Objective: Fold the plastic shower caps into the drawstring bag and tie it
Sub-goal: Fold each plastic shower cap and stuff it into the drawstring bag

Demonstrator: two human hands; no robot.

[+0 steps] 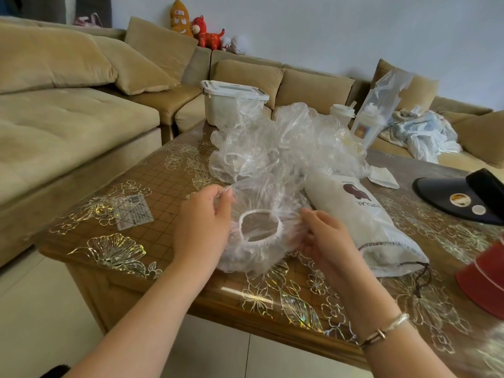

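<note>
Near the table's near edge, the left hand and right hand each pinch the clear shower cap by its rim. The drawstring bag lies just right, mouth open toward the near side; the loose cap pile sits farther back.

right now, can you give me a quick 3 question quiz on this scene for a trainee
1. True or false: both hands hold the same shower cap.
2. Multiple choice: where does the drawstring bag lie relative to the held cap? A) on the person's left of it B) on the person's right of it C) under it
3. Short answer: what sits on the table just behind the held cap?

Key:
1. True. The left hand pinches its left edge and the right hand its right edge, with the elastic opening facing up.
2. B, with its open mouth toward the near table edge.
3. A loose pile of clear shower caps.
</note>
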